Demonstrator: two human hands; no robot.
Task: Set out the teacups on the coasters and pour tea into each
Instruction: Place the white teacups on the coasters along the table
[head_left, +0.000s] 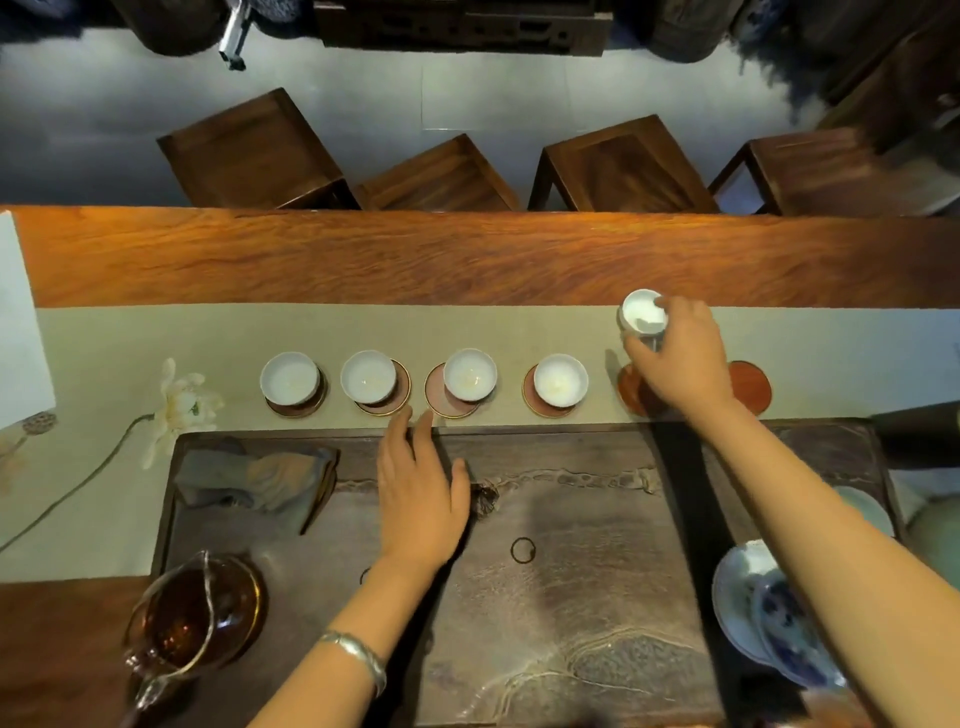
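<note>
1. Right hand (680, 358): fingers (641, 347) pinching a fifth cup (643, 312), held just above the far-right coasters (750, 387).
2. Left hand (421, 493): fingers straight, resting flat on the tray (571, 597), holding nothing.
3. Four cups (470, 374) down on coasters already, all looking empty.
4. Pitcher (195, 618) of tea standing untouched; pouring likely all still ahead.

No readable text, labels, brands, numbers or signs anywhere: none on the cups, coasters, tray, glass pitcher, cloth or table.
</note>
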